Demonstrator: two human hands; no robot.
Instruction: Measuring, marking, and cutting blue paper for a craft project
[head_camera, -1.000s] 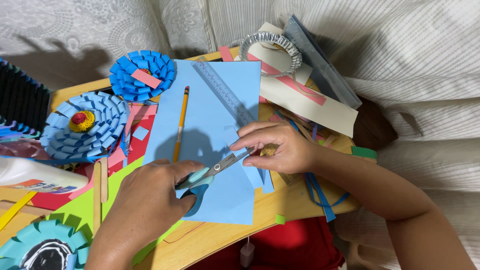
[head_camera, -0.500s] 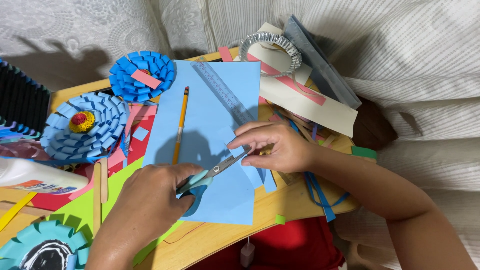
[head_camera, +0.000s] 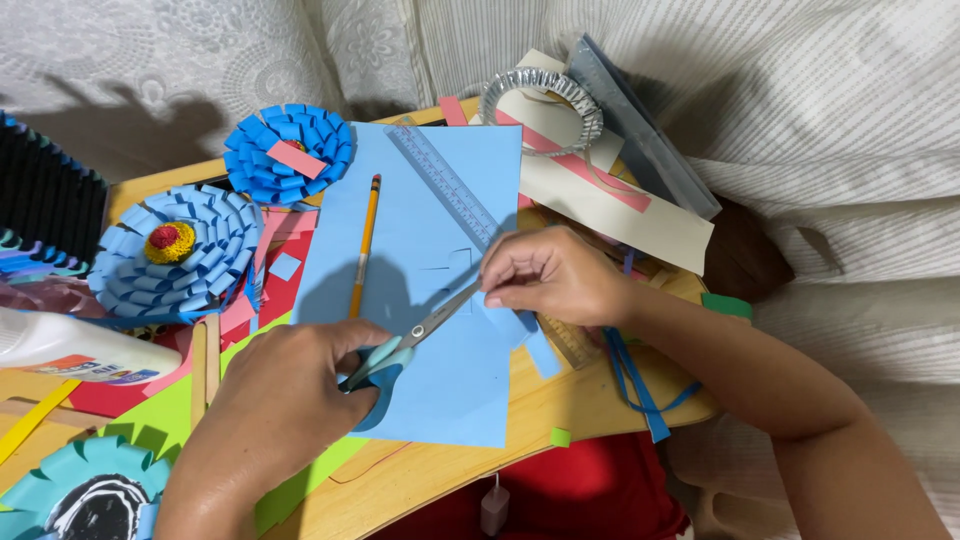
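Here the left hand (head_camera: 275, 400) grips scissors (head_camera: 415, 335); the right hand's fingers (head_camera: 510, 285) pinch thin, floppy blue paper (head_camera: 420, 240) at its 3 o'clock edge.

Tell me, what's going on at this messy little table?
A person is cutting paper. The left hand works teal-handled scissors into a light blue paper sheet, while the right hand pinches the strip being cut. A pencil and a clear ruler lie on the sheet. Beside it sit two blue paper flowers, a glue bottle and coloured paper scraps on the wooden table.
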